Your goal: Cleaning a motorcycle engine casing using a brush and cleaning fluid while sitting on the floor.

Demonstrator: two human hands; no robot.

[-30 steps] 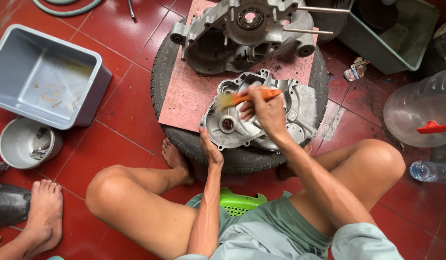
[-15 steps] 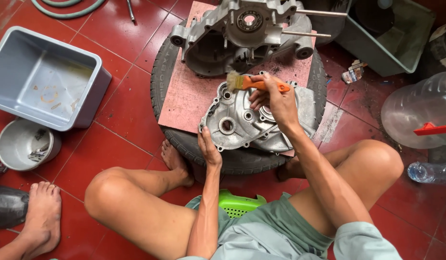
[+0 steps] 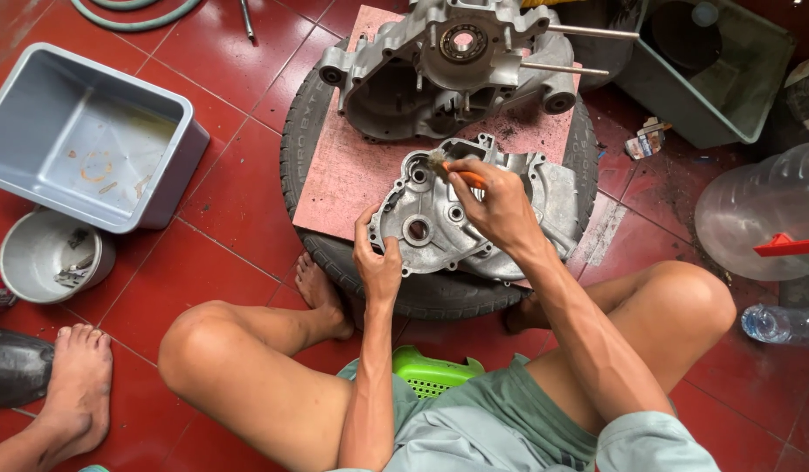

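Note:
A grey metal engine cover (image 3: 439, 229) lies on a pink board (image 3: 343, 175) set on a black tyre (image 3: 304, 131). My left hand (image 3: 376, 260) grips the cover's near left edge. My right hand (image 3: 501, 205) is shut on an orange-handled brush (image 3: 457, 172), whose bristles touch the cover's upper left part. A larger grey engine case (image 3: 439, 61) with two long studs sits at the far end of the board. My bare legs are folded around the tyre.
A grey plastic tub (image 3: 86, 135) and a small white bowl (image 3: 46, 258) stand at left. Another person's bare foot (image 3: 72, 385) is at lower left. A grey bin (image 3: 719, 70), a large clear water jug (image 3: 754, 218) and a bottle (image 3: 784, 323) are at right. A green basket (image 3: 431, 367) sits under me.
The brush has swung from the cover's top right down to its upper left part. The cover now lies flatter on the board, and my left hand still holds its edge.

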